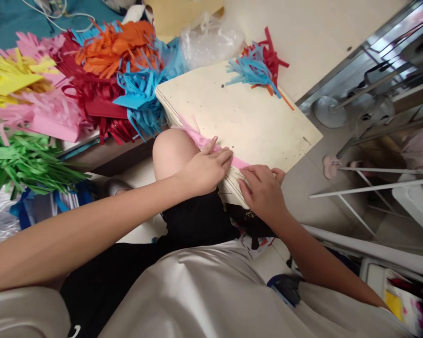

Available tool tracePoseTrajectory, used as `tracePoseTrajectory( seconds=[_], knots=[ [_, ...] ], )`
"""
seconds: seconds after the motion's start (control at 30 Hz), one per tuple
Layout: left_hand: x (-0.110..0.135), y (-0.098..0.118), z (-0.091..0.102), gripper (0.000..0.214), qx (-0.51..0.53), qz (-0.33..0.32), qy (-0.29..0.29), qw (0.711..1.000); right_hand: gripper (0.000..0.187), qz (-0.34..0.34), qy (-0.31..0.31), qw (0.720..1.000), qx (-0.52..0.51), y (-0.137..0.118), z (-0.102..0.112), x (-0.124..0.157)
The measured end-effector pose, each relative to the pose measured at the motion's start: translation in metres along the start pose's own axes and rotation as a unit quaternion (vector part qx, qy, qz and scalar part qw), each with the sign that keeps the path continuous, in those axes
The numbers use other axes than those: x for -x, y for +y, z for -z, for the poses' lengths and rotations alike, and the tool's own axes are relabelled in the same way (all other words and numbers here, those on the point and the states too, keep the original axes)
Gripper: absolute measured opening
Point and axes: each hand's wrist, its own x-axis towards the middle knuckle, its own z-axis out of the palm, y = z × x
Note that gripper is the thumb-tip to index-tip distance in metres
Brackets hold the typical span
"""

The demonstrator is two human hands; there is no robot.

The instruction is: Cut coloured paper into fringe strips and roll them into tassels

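Observation:
A fringed pink strip, paper or thin fabric, lies along the near edge of a cream board. My left hand rests on the strip, its fingers stretched out and pressing it against the board. At the strip's right end, my right hand has bent fingers and thumb closed around it at the board's edge. Loose pink fringe shows beyond my left fingers, beside my bare knee. Part of the strip is hidden under both hands. On the far corner sits a blue, red and orange fringed bunch.
To the left are heaped fringed bundles: green, yellow, pink, dark red, orange and blue. Clear plastic lies behind the board. White metal bars stand at the right.

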Motion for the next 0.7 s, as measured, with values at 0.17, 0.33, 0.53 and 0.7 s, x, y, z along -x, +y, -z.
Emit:
tracePoseTrajectory(
  seconds=[0.17,0.33,0.53,0.7],
  knots=[
    [-0.001,-0.008,0.007,0.021,-0.022,-0.041,0.038,0.998,0.022,-0.033,0.004,0.998,-0.048,-0.001,-0.004,0.005],
    [-0.004,-0.018,0.004,0.02,-0.044,-0.04,0.052,0.997,0.023,-0.087,-0.028,0.993,-0.075,0.003,-0.009,-0.001],
    [-0.011,-0.029,0.0,0.025,0.018,0.005,0.048,0.999,0.025,-0.125,-0.056,0.988,-0.077,0.006,-0.005,-0.01],
    [-0.017,-0.033,0.003,0.026,0.036,0.059,0.024,0.997,0.022,-0.173,-0.065,0.981,-0.057,0.013,0.0,-0.013]
  ],
)
